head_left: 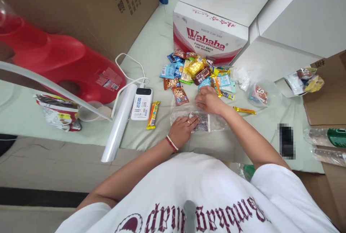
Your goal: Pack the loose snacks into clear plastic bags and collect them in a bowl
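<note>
Clear thin plastic bag point(218, 124), a dark printed packet point(204, 124) apparently inside, lies under the left hand point(181, 129), fingers flat, not clasping; the right hand point(208, 99) curls at one o'clock, its hold unclear. Slack film could slide or crease if pressed too lightly; a right-hand nudge could scatter the multicoloured snack packets point(198, 68) at twelve. Toward half past two, a translucent round tub point(275, 93) holds a reddish-brown packet point(258, 94).

Bright, diffuse light, soft shadows, glare along glossy white roll point(119, 123), wide-angle edge stretching, pixelated dark patch point(287, 141).
</note>
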Tool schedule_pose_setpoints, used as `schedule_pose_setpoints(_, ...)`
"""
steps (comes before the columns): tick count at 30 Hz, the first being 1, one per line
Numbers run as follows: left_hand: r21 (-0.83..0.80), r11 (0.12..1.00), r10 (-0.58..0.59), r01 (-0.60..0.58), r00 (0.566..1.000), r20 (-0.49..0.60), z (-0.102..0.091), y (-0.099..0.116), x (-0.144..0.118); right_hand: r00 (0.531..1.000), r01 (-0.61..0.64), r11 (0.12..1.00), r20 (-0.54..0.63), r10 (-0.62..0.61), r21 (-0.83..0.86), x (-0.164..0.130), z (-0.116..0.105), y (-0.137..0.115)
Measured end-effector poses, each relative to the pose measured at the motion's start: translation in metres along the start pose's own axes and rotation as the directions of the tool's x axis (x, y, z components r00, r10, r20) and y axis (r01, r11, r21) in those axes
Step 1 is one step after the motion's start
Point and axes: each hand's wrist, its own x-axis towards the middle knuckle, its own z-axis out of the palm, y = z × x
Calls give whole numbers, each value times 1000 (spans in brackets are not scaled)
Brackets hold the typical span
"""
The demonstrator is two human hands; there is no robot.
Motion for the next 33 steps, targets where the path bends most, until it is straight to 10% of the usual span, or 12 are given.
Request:
schedule_pose_setpoints(7,-116,993,16,-23,998,-57,21,-11,-3,987,54,987,157,-30,-148,-89,38,-51)
schedule_pose_setpoints(13,-476,873,-31,-109,960,-277,13,-44,-44,996,86,996,9,-86,5,-110,93,-61)
schedule_pose_setpoints(18,-576,753,-607,318,673,-422,-7,-47,-47,997,58,985,-61,-48,162,-111,104,-58)
schedule_pose_setpoints(22,-373,805,-563,461,792,-236,-14,-34,-28,996,43,966,-82,-22,256,-111,102,-53)
schedule_pose_setpoints(30,-671,673,-413,312,911,10,-30,7,-1,996,22,951,-90,6,307,-109,102,-54)
schedule_pose_setpoints(33,-539,797,-318,272,948,8,-23,22,21,989,36,936,-146,16,350,-119,99,-58)
